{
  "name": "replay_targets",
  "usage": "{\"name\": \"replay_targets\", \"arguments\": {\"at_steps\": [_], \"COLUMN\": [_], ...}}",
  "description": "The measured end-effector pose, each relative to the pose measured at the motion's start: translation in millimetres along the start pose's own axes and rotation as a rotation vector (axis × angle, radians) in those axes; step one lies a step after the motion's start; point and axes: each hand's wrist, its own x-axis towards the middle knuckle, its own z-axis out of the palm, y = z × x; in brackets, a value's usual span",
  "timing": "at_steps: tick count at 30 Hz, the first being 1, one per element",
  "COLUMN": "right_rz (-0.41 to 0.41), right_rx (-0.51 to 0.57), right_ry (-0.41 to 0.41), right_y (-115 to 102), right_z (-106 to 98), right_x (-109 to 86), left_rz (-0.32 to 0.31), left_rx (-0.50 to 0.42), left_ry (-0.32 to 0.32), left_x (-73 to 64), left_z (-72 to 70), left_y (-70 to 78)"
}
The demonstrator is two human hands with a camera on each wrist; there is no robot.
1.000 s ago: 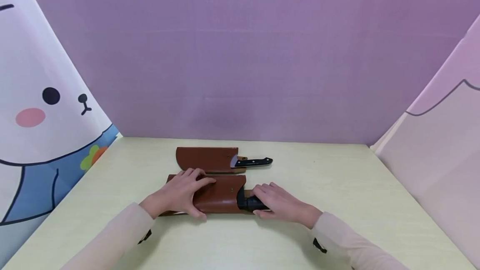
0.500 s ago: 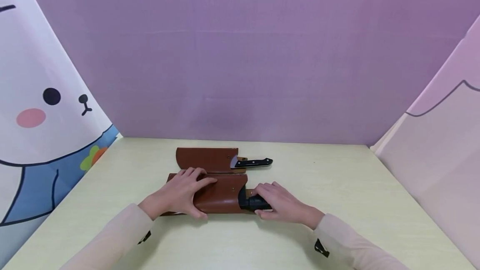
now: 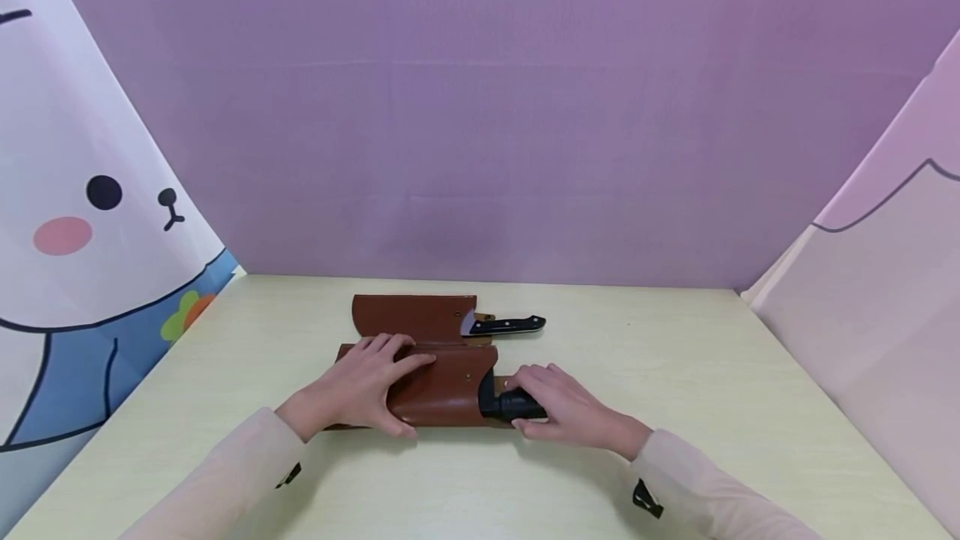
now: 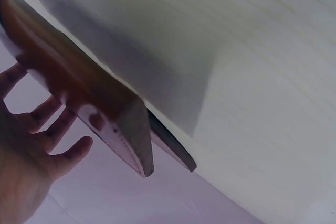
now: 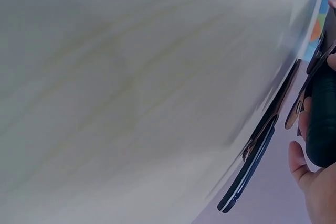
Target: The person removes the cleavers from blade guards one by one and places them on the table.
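My left hand (image 3: 352, 390) lies across a brown leather knife sheath (image 3: 442, 398), thumb at the near edge and fingers over the far side. In the left wrist view the fingers of that hand (image 4: 23, 171) are spread along the glossy sheath (image 4: 63, 61). A knife with a thick black handle (image 3: 517, 405) sticks out of the sheath's right end; its blade is hidden inside. My right hand (image 3: 573, 415) grips this handle. The right wrist view shows fingers and thumb around the black handle (image 5: 321, 124), partly cut off by the frame's edge.
Just behind, on the pale table (image 3: 675, 340), lies a second brown sheath (image 3: 408, 315). It holds a knife whose riveted black handle (image 3: 513, 325) points right. A purple backdrop (image 3: 480, 148) rises behind the table, with printed cloth (image 3: 97, 215) at the left.
The sheath and black handle have shifted slightly to the right, and the sheath's far edge sits a little higher. Both hands keep their holds; the second sheath has not moved.
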Motion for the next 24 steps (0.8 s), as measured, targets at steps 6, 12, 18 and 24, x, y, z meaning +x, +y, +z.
{"name": "replay_targets", "arguments": {"at_steps": [6,12,18,24], "right_rz": [-0.022,-0.037,-0.048,-0.056], "right_rx": [-0.003,-0.006,-0.025,-0.02], "right_ry": [0.021,0.042,0.07,0.083], "right_y": [1.6,2.2,3.5,4.8], "right_z": [-0.5,-0.6,-0.9,-1.6], "right_x": [-2.0,-3.5,-5.3,-6.9], "left_rz": [0.019,0.03,0.027,0.015], "left_rx": [0.005,-0.013,-0.003,0.013], "left_ry": [0.04,0.062,0.067,0.06], "left_x": [-0.1,0.0,1.0,0.8], "left_z": [2.2,2.5,2.0,3.3], "left_y": [-0.9,-0.3,-0.8,-2.6]}}
